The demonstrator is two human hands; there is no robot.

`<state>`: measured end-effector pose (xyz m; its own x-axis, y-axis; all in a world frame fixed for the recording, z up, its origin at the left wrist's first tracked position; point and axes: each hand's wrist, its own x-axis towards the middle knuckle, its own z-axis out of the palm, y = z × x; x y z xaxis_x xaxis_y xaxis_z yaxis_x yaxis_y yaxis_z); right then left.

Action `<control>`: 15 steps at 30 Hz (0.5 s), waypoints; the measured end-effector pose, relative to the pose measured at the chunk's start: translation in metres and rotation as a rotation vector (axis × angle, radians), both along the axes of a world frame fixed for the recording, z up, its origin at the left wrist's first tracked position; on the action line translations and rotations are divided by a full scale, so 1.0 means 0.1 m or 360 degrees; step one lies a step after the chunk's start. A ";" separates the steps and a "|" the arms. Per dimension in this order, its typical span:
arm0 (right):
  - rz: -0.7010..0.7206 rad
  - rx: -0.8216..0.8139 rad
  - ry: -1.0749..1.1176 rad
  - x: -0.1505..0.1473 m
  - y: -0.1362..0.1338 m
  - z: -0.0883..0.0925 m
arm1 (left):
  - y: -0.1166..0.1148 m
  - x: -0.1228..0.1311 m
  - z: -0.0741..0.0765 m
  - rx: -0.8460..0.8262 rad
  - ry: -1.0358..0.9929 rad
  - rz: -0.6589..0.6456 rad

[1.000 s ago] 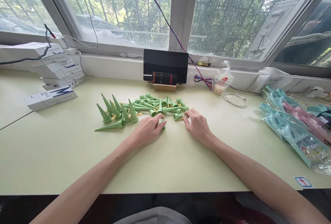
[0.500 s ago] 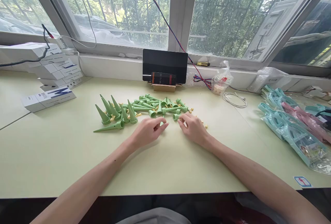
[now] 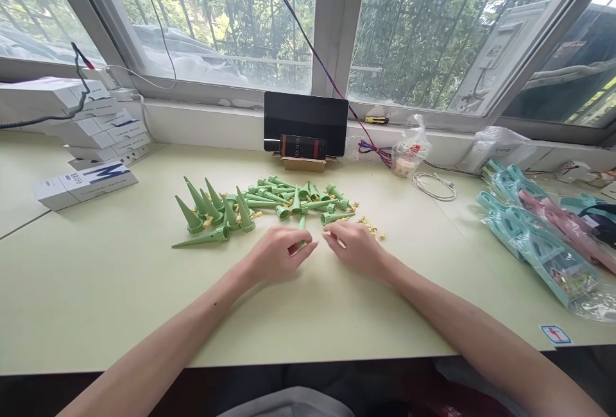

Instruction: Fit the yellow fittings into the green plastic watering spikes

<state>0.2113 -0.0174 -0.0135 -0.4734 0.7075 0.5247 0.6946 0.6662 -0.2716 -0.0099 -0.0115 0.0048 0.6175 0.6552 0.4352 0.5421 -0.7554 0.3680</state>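
Note:
My left hand [image 3: 278, 253] is closed, thumb and fingers curled together above the table. A green tapered plastic spike [image 3: 302, 222] shows at its fingers, partly hidden by them. Facing it across a small gap, my right hand [image 3: 355, 247] is pinched; anything at its fingertips is too small to make out. Just beyond the right hand lies a green spike with a ribbed collar [image 3: 332, 217]. Small yellow plastic pieces [image 3: 370, 226] are scattered to its right. Behind both hands lies a heap of green spikes [image 3: 274, 195]. Several upright green spikes [image 3: 212, 205] stand at left, some with yellow pieces.
A phone [image 3: 303, 147] leans on a dark tablet [image 3: 306, 119] by the window. White boxes [image 3: 86, 185] are stacked at left. On the right lie a coiled white cable [image 3: 434, 186], a plastic-wrapped cup [image 3: 407, 154] and bagged turquoise items [image 3: 534, 237].
Both hands have drawn slightly toward me, and their fingertips have come closer together. The right hand has moved off the collared spike and yellow pieces, which now show more.

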 end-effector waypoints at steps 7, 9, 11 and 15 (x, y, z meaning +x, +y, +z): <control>-0.0314 0.0074 0.0221 0.46 0.25 0.17 | -0.01 0.01 -0.03 0.0034 -0.0008 -0.0040; -0.0338 0.0020 0.0191 0.61 0.32 0.20 | -0.01 0.01 -0.04 0.0067 -0.0028 -0.0056; -0.0299 -0.0115 0.0111 0.72 0.35 0.22 | 0.01 0.01 -0.06 0.0093 -0.0043 -0.0071; -0.0148 -0.0335 -0.0057 0.79 0.35 0.27 | 0.03 0.01 -0.08 0.0125 -0.0050 -0.0075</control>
<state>0.2900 0.0173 0.0135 -0.4170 0.8409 0.3450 0.7619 0.5303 -0.3717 -0.0085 -0.0082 -0.0028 0.6322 0.5887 0.5037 0.4942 -0.8071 0.3230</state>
